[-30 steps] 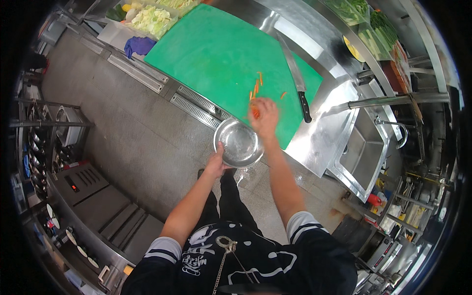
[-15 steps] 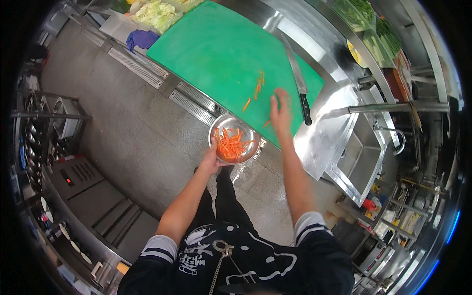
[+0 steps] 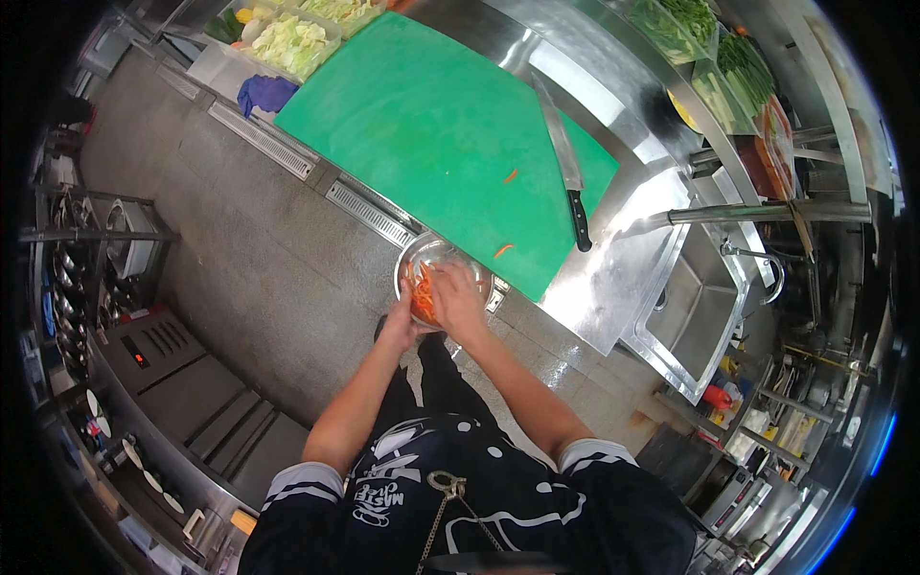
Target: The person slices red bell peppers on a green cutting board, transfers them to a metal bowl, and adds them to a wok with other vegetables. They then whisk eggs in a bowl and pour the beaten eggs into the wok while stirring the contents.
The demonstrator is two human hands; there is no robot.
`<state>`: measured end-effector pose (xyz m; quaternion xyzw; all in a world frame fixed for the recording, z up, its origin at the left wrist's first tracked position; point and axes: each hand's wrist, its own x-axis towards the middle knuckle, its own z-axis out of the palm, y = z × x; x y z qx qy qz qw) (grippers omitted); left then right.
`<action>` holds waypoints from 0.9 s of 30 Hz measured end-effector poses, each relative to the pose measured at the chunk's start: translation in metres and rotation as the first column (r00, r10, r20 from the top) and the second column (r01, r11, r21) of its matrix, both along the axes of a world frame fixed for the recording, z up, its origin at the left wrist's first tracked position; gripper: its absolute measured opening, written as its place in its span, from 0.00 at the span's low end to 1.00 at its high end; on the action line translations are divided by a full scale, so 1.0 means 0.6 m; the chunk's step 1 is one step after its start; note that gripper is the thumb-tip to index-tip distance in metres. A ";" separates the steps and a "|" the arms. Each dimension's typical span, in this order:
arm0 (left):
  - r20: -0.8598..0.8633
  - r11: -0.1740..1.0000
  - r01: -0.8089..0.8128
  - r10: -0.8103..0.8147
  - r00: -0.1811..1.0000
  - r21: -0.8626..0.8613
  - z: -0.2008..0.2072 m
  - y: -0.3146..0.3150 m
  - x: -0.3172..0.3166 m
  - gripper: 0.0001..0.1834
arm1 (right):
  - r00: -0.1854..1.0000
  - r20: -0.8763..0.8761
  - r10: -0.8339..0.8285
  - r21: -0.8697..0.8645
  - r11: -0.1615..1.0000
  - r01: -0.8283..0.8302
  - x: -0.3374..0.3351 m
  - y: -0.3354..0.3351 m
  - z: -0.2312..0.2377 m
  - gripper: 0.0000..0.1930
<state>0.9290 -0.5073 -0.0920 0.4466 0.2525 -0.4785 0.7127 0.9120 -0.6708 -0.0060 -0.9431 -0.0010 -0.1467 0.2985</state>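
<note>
Head view: at the far left we see a crumpled purple cloth beside a clear plastic tub of chopped pale-green leaves. Nearer us, the bare left hand is curled round the near-left rim of a round, shiny metal bowl, thumb inside and fingers outside. Thin orange strips lie heaped in it. The right hand reaches in from the right, half closed, fingers bent down at the heap; we cannot tell whether it grips any. The bowl is just beside the near edge of a large green cutting board, where two loose strips lie apart. Farther right we find a long black-handled knife lying across the board's right end, then a rectangular steel sink.
</note>
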 end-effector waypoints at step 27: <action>-0.028 0.992 0.120 -0.121 0.992 -0.046 -0.087 0.147 0.060 0.48 | 0.988 -0.049 -0.147 -0.288 0.949 0.127 0.237 -0.153 0.002 0.35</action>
